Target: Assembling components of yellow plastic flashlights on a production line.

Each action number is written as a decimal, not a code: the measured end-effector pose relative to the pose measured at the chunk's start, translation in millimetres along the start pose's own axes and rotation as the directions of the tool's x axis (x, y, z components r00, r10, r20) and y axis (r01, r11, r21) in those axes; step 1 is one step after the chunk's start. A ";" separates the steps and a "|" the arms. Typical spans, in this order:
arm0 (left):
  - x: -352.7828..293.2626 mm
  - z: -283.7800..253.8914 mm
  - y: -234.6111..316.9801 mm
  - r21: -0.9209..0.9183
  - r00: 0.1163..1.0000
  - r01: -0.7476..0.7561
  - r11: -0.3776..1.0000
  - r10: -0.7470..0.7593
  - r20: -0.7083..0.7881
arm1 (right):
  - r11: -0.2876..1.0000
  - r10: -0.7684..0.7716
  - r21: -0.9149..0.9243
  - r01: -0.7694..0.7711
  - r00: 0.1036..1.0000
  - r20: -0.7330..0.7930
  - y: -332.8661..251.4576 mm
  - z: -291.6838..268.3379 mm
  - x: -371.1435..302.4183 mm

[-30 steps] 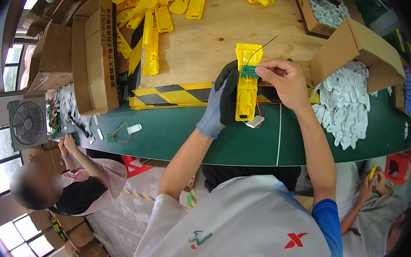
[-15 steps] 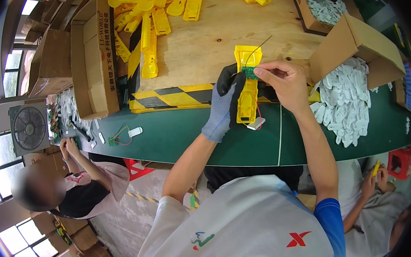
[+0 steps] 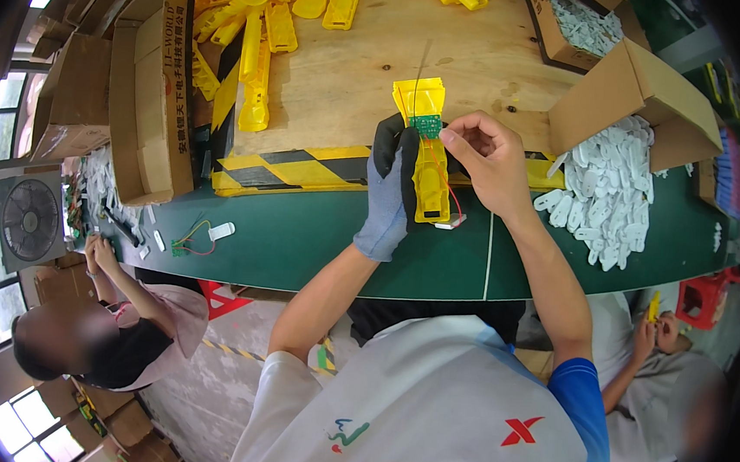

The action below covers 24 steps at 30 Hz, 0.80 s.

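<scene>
My left hand (image 3: 388, 189), in a grey glove with black fingers, grips a long yellow plastic housing (image 3: 432, 184) from its left side. A small green circuit board (image 3: 426, 127) lies across the housing's upper part. My bare right hand (image 3: 490, 158) has its thumb and fingers pinched at the board's right edge; the fingertips' exact hold is partly hidden. A thin dark wire (image 3: 424, 66) sticks up past the housing's top. A red wire (image 3: 459, 205) runs down beside the housing toward a white block (image 3: 451, 222) on the green table.
Yellow housings (image 3: 257, 66) lie piled on a wooden board (image 3: 337, 98) with striped edging. At right, white plastic pieces (image 3: 603, 197) spill from a cardboard box (image 3: 633, 87). An open carton (image 3: 150, 101) stands left. People sit at left (image 3: 136, 326) and right (image 3: 653, 384).
The view has shifted slightly. In my left hand the housing has tilted, its top leaning left, and the board shows more openly. My right fingers have slid to the board's right edge.
</scene>
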<state>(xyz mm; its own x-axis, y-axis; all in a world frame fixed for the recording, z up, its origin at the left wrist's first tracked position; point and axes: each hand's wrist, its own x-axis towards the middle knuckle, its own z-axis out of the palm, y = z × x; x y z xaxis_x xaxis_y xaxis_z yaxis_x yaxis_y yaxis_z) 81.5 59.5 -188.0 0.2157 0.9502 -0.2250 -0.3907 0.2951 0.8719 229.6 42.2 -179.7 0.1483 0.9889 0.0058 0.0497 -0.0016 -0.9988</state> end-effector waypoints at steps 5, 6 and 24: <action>1.0 -8.0 -5.3 0.012 0.998 -0.002 1.000 0.001 0.062 | 0.995 0.070 0.068 -0.073 0.997 0.045 2.0 -3.3 3.6; -0.6 -4.4 -4.5 0.003 0.998 0.003 1.000 -0.003 0.058 | 0.995 0.076 0.061 -0.079 0.996 0.048 2.2 -4.8 4.0; -9.3 -9.8 -4.6 0.019 0.979 0.154 0.988 -0.155 0.135 | 0.623 -0.232 -0.782 -0.001 0.955 -0.187 -46.1 -80.5 -108.2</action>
<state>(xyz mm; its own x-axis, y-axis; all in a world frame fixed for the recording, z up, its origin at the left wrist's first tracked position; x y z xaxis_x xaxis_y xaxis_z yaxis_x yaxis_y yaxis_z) 72.6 50.3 -194.2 0.3929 0.8704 -0.2968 -0.3359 0.4363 0.8347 290.8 -76.7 -130.3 0.3143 0.9168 0.2464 0.8034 -0.1186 -0.5835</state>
